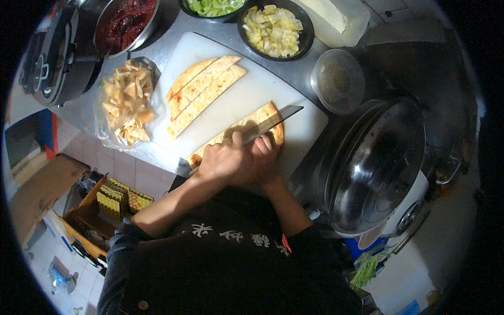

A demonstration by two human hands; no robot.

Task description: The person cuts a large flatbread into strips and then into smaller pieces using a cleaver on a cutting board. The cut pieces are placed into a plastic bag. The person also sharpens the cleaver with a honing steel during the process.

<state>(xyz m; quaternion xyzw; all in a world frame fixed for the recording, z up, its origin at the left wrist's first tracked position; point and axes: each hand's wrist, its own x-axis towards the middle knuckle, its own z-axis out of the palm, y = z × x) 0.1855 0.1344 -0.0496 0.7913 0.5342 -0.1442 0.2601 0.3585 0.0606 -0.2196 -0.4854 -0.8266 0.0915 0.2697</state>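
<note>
My left hand [226,158] is closed round a knife, and its fingers cover most of the handle. The knife's blade [281,118] slants up to the right across a piece of flatbread [220,137], browned at the edge. Close beside it, my right hand [262,157] has its fingers curled and pressed down on the bread near the blade. Both hands touch or nearly touch, so part of the bread is hidden. Long flatbread strips [207,92] lie side by side farther up the white cutting board [262,86].
A clear bag of cut bread pieces [128,102] sits left of the board. Behind stand a pot of dark red sauce [125,23], a bowl of chopped greens [215,6] and a bowl of chopped cabbage [273,31]. Rightward are a round tub [338,81] and a large wok [375,165].
</note>
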